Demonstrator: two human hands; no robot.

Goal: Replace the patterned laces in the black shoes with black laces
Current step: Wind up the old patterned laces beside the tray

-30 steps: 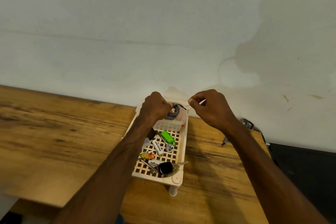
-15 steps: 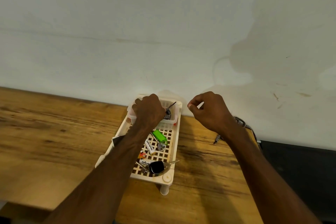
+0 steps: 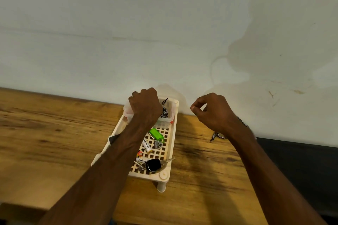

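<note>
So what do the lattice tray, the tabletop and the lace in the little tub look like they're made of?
The lattice tray: probably moulded plastic, cream, smooth, with a cut-out grid and peg leg. The tabletop: wood or wood-look laminate, matte, streaky brown grain. The lace: woven textile, black-and-white braid with a dark tip.

**Desk tray and surroundings: non-task items**

- Wooden table [image 3: 54, 142], grain running left to right, set against a pale wall [image 3: 128, 33] with a large grey stain [image 3: 256, 51] at right.
- Cream lattice tray [image 3: 173, 139] on short legs, standing on the table.
- Clear plastic container [image 3: 165, 121] at the tray's far end.
- Green key tag [image 3: 155, 133] just near of the container.
- White battery [image 3: 147, 145] beside the tag; second battery [image 3: 141, 160] nearer.
- Black car key fob [image 3: 153, 164] at the near end, touching the second battery.
- Dark surface [image 3: 301, 166] right of the table.
</note>
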